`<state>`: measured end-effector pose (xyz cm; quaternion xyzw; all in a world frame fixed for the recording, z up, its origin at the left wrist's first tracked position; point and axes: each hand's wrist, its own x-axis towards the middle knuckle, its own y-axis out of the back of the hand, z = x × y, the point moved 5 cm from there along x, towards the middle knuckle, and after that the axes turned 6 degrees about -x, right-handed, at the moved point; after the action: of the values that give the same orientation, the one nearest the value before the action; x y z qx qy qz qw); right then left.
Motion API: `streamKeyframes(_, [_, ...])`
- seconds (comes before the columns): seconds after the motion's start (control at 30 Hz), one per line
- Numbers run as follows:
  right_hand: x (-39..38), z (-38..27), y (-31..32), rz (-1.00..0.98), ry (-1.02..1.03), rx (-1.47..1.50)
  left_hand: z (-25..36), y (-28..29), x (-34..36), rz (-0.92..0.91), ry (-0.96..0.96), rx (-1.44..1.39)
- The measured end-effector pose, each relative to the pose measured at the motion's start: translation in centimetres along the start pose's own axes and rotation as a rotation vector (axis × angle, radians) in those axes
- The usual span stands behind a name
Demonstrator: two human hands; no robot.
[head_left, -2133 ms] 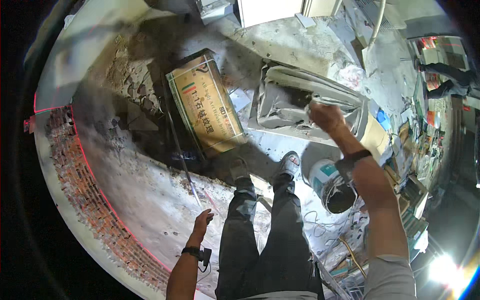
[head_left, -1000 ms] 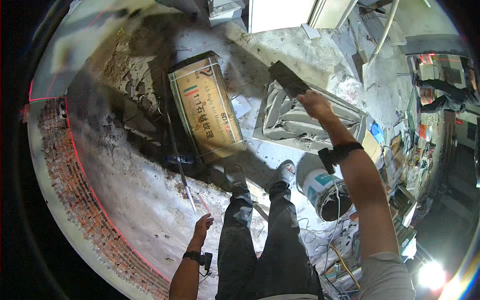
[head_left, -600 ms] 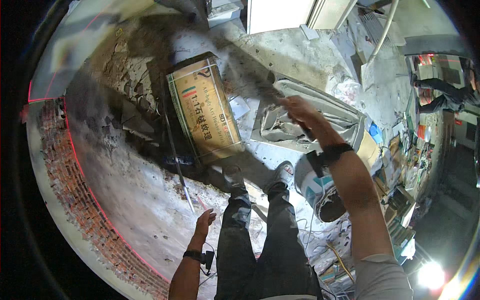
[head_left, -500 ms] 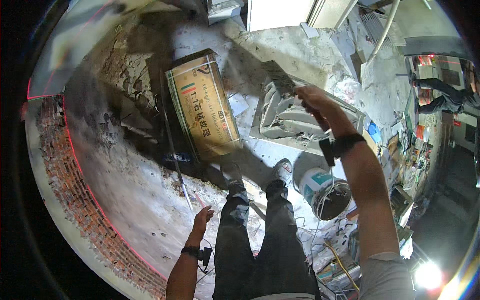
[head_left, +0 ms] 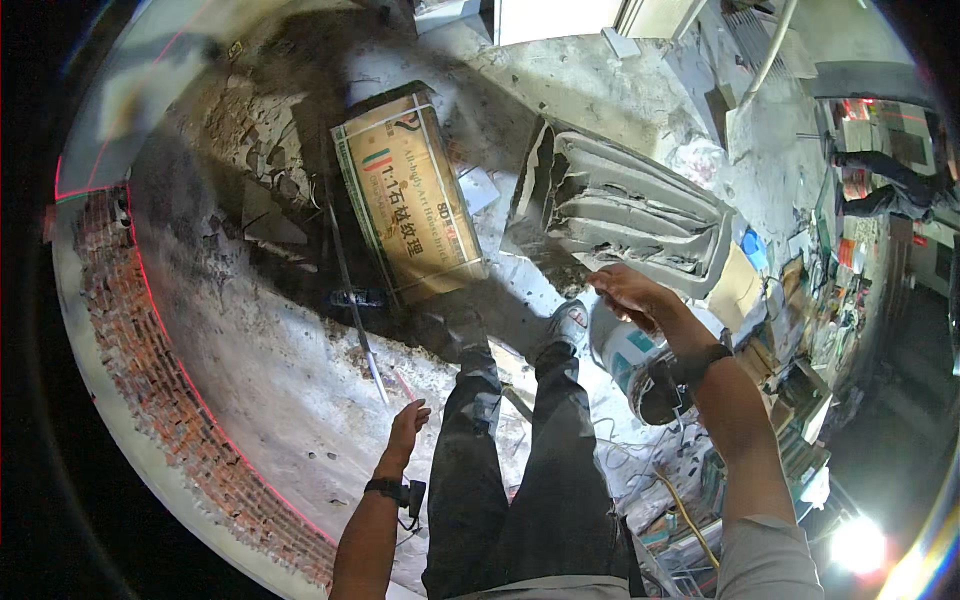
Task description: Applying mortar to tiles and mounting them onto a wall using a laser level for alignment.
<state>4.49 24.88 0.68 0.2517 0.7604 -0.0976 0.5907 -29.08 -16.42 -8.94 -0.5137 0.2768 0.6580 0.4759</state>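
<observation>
My right hand (head_left: 630,298) grips a trowel, its blurred blade (head_left: 545,250) at the lower left edge of a slab (head_left: 640,225) thickly coated with ridged grey mortar. The dark gap along the slab's left side cuts into the mortar layer. Just below that hand a white and teal bucket (head_left: 632,355) with a dirty mouth stands partly behind my forearm. My left hand (head_left: 408,425) hangs low beside my left leg, fingers loosely apart and holding nothing.
A strapped cardboard carton (head_left: 400,200) lies left of the slab. A long strip (head_left: 365,350), rubble (head_left: 260,170), a brick band (head_left: 150,340), cables (head_left: 690,520) and cluttered boards (head_left: 800,390) surround me. Another person's legs (head_left: 890,185) show far right; a lamp (head_left: 855,545) glares lower right.
My right hand with the trowel has swung down from the slab's upper left to below its near edge. The view has shifted slightly; my left hand stays low.
</observation>
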Motion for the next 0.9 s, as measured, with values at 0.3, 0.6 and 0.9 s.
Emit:
streamKeyframes(0.3, [-2.5,0.6,3.3,0.588,0.230,-0.711,-0.3,-0.4,0.4,-0.015,-0.002,0.019])
streamKeyframes(0.6, [-4.9,6.0,0.1,0.697,0.204,-0.883,-1.9,0.1,0.0,0.020,0.064,0.036])
streamKeyframes(0.9, [-9.6,14.9,7.0,0.671,-0.166,-0.827,-0.7,1.8,0.7,0.034,0.050,0.121])
